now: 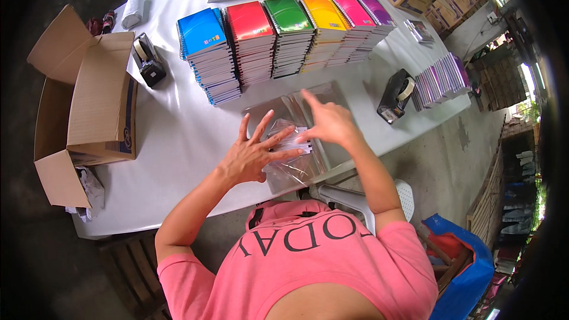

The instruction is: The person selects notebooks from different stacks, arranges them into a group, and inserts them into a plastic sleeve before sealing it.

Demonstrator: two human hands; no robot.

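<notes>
My left hand (246,157) lies with its fingers spread over a clear plastic bag (296,173) near the table's front edge. Under its fingertips a small bundle of white paper slips (303,140) shows in part; whether it is inside the bag or on top is unclear. My right hand (330,123) is at the right of the slips, index finger stretched forward and thumb apart, close to the slips. Its other fingers are partly hidden. More clear plastic sheets or bags (339,96) lie flat beneath and beyond both hands.
Beyond the hands stand tall stacks of spiral notebooks: blue (204,32), red (252,21), green (288,16), yellow (325,13), pink (354,10) and purple (377,10). Black tape dispensers (155,72) (392,99) flank them. An opened cardboard box (104,95) sits left; purple notebooks (441,82) stand right.
</notes>
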